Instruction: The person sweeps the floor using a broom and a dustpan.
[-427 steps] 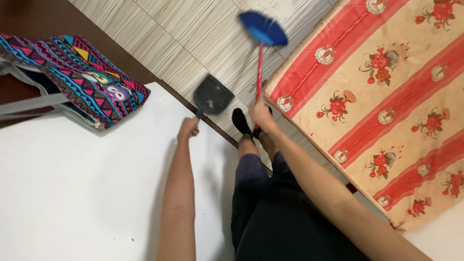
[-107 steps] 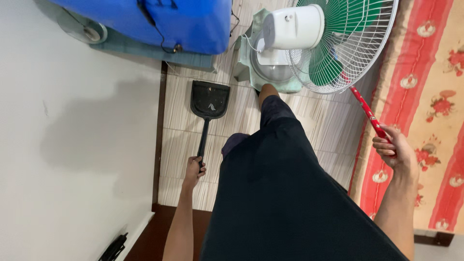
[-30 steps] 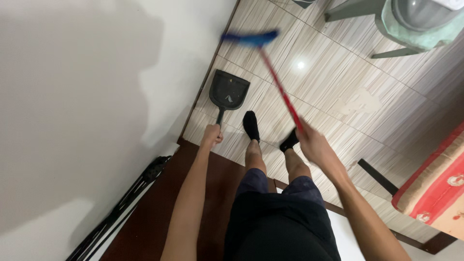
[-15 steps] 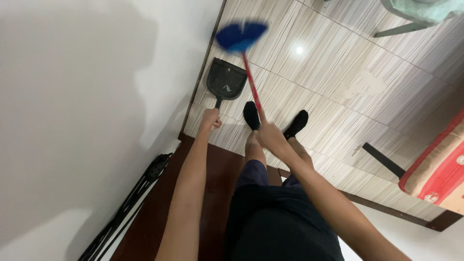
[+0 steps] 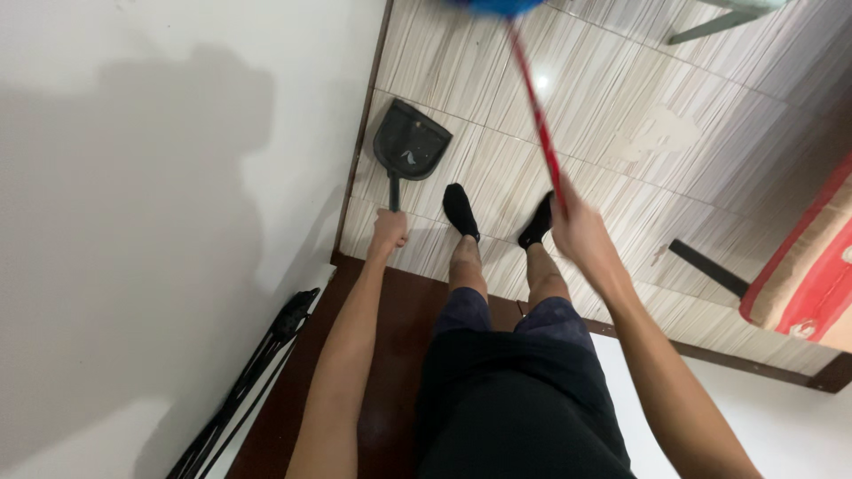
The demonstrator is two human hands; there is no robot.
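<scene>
Below, left hand [image 5: 389,232] fingers clamped on dustpan [image 5: 409,146] handle, right hand [image 5: 579,232] apparently gripping broom [image 5: 538,124].

One dustpan [image 5: 410,145], one broom [image 5: 535,99] (blue-headed) — two black socks [image 5: 461,210].

Broom head [image 5: 493,5] cut off, blurred

White wall [image 5: 160,222], striped beige floor tiles [image 5: 621,106], dark wooden threshold [image 5: 399,319], red-patterned mattress corner [image 5: 812,275]
</scene>
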